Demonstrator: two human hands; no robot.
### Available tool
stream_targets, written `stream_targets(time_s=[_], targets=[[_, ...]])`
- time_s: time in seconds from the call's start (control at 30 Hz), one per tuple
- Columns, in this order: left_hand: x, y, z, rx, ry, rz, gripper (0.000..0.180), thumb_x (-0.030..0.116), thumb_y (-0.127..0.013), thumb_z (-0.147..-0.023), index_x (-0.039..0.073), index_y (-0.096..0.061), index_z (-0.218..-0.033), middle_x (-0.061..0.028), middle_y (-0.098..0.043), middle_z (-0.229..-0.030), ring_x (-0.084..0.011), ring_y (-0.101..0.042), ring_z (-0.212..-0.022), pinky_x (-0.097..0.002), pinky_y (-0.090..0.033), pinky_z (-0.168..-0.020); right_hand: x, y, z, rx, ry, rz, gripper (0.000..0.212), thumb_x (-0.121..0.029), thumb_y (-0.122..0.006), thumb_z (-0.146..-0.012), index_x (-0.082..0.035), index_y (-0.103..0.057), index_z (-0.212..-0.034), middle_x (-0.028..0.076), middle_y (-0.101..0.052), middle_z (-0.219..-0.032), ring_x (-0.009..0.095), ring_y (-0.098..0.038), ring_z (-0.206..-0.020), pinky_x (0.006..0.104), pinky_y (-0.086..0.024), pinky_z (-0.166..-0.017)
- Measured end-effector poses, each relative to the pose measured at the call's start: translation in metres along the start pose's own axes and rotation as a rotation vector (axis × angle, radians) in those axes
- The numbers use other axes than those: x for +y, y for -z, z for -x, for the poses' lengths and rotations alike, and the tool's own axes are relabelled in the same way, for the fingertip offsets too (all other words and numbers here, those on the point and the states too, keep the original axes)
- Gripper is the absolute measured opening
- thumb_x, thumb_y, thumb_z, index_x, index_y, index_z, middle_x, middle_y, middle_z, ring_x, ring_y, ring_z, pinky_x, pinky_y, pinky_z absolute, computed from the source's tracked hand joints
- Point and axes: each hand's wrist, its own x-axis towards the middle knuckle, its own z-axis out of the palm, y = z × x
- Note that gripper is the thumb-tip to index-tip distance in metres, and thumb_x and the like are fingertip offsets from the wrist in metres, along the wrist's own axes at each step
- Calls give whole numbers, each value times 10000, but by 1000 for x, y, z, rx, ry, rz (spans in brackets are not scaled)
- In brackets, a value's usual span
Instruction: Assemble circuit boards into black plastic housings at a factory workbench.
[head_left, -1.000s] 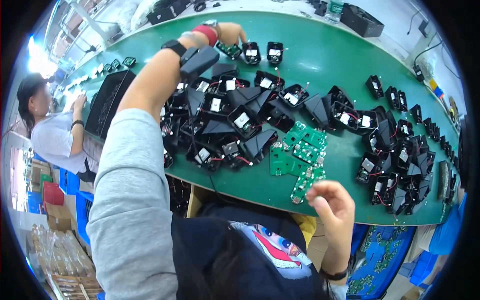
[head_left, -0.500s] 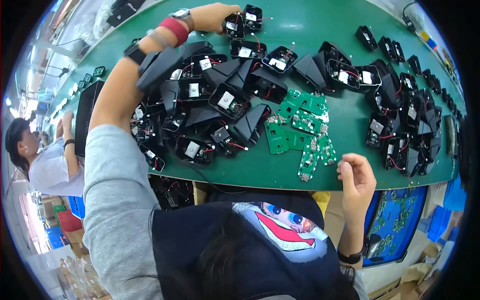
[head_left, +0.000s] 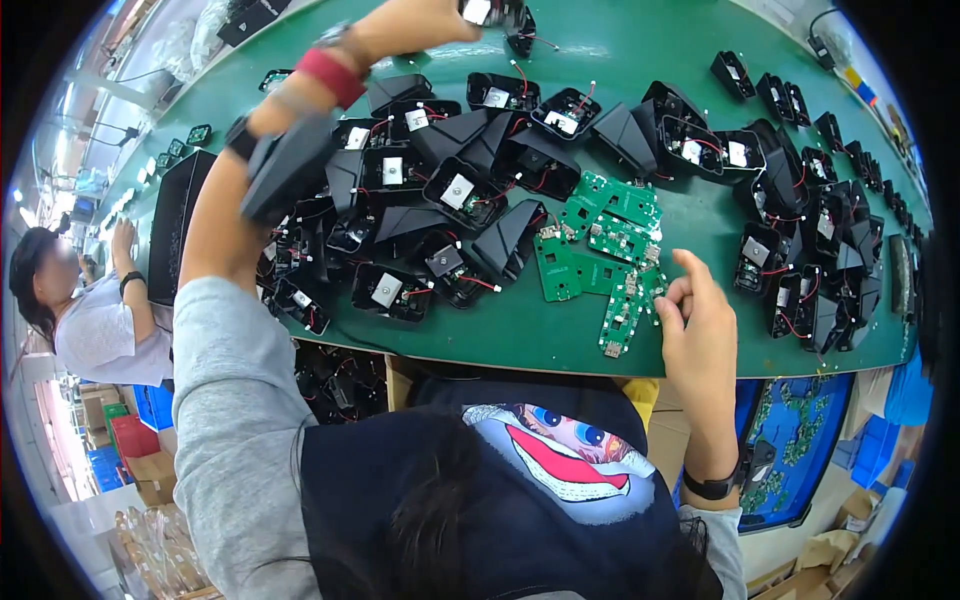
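My left hand [head_left: 425, 25] reaches to the far edge of the view, its fingers partly cut off and closed on a black plastic housing [head_left: 490, 12] with a white block inside, blurred by motion. Another black housing [head_left: 523, 35] stands just beside it. At the table's near right side, my right hand [head_left: 703, 325] has its thumb and index finger apart, the other fingers curled. Its fingertips are by the right edge of a loose pile of green circuit boards [head_left: 558, 268]; whether they touch a board, I cannot tell.
Many black housings with red wires [head_left: 458, 190] crowd the green table [head_left: 480, 345] left of the boards. Another cluster of housings [head_left: 828, 215] lies at right. A blue tray [head_left: 800, 440] of boards sits below the table's right edge. A person [head_left: 105, 320] works at far left.
My left hand has moved up and away with a housing, leaving the spot where it stood. My right hand has moved up and left to the boards, its index finger stretching out.
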Motion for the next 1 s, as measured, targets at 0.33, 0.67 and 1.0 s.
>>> stream_targets(time_s=[0.33, 0.67, 1.0], targets=[[104, 7, 151, -224, 244, 1868, 649, 411, -425, -912, -60, -306, -1342, -220, -441, -1250, -256, -499, -1070, -331, -491, -827, -20, 21, 21, 5, 41, -123, 376, -72, -649, -786, -23, -524, -1137, 114, -552, -893, 257, -542, -801, 333, -439, -669], [153, -71, 162, 21, 460, 1759, 526, 74, -478, -859, 60, -278, -1346, -182, -613, -952, -270, -658, -754, -335, -552, -652, -33, -7, 8, -42, 53, -83, 498, -41, -666, -740, -25, -477, -1200, 139, -525, -895, 286, -548, -791, 361, -456, -673], [154, -82, 157, -209, 357, 1509, 390, 65, -406, -889, 58, -536, -1256, -34, -615, -861, -78, -564, -690, -202, -470, -577, -10, 42, -2, 154, -20, -1054, 258, 0, -657, -782, -59, -440, -908, 37, -553, -831, 72, -506, -733, 184, -403, -658]])
